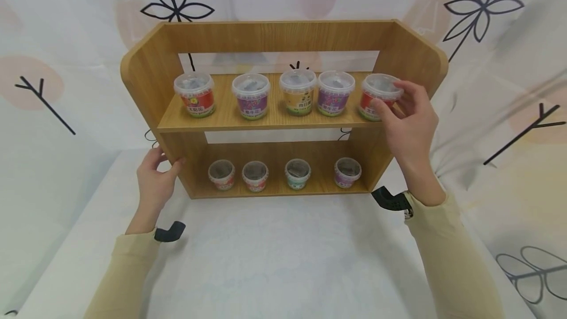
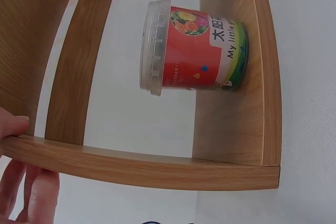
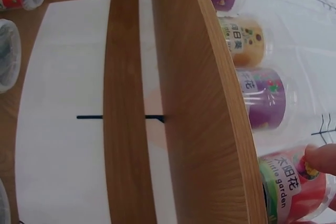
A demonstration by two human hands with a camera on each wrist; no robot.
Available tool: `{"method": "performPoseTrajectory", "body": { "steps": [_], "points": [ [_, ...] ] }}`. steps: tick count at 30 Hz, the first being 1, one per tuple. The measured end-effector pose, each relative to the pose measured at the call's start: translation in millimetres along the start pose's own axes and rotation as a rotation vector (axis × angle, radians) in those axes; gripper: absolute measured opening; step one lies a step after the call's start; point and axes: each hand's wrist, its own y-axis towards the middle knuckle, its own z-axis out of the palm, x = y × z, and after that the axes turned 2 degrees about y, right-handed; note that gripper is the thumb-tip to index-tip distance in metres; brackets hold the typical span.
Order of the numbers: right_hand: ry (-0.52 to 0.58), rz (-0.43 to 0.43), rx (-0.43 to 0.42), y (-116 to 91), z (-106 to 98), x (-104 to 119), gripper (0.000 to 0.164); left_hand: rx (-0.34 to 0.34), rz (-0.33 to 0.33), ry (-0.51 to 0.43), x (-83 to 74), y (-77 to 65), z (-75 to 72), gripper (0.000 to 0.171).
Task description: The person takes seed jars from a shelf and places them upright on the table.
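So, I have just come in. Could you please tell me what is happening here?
A person's right hand holds a red-labelled cup at the right end of the upper level of a wooden shelf. The left hand grips the shelf's left side. Four other lidded cups stand in a row on that upper level, and four more cups stand on the lower one.
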Motion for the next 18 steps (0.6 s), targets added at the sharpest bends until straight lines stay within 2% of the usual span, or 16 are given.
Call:
{"method": "performPoseTrajectory", "body": {
  "steps": [6, 13, 18],
  "points": [
    [0.047, -0.015, 0.005, -9, -6, 1, 0.046, -0.005, 0.014, -0.013, 1.6, -0.2, 0.2, 0.050],
    [0.053, -0.062, 0.003, -20, -13, 5, 0.045, -0.014, 0.033, -0.022, 1.9, -0.4, 0.9, 0.049],
    [0.148, -0.089, 0.023, -28, -21, 5, 0.043, -0.013, 0.030, -0.025, 0.5, 0.1, 1.4, 0.048]
  ]
}}
